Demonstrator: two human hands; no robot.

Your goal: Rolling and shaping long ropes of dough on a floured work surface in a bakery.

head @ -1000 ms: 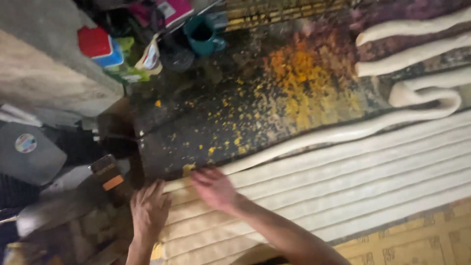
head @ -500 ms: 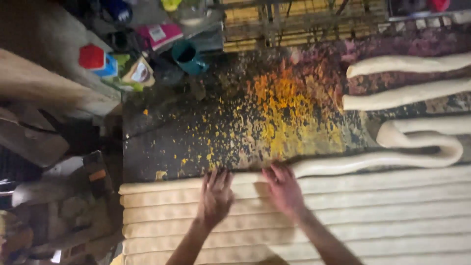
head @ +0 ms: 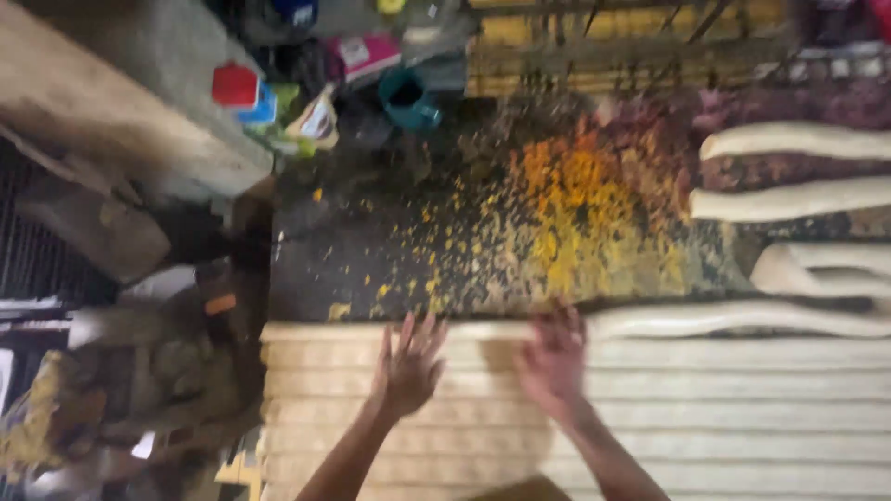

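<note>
Several long pale dough ropes (head: 705, 390) lie side by side in straight rows across the lower half of the head view. My left hand (head: 408, 366) rests flat on the top rows with its fingers spread. My right hand (head: 554, 357) lies palm down on the uppermost rope beside it, blurred by motion. That uppermost rope (head: 742, 318) runs on to the right and loops back at the far right. Neither hand grips anything.
A dark work surface (head: 371, 269) above the rows is strewn with orange-yellow crumbs (head: 575, 204). More thick dough ropes (head: 798, 141) lie at the upper right. A teal mug (head: 408, 97), a red-lidded box (head: 237, 85) and packets stand at the back. Clutter fills the left.
Both hands have shifted right along the top dough rope, from the left end toward the middle, and the view has moved with them.
</note>
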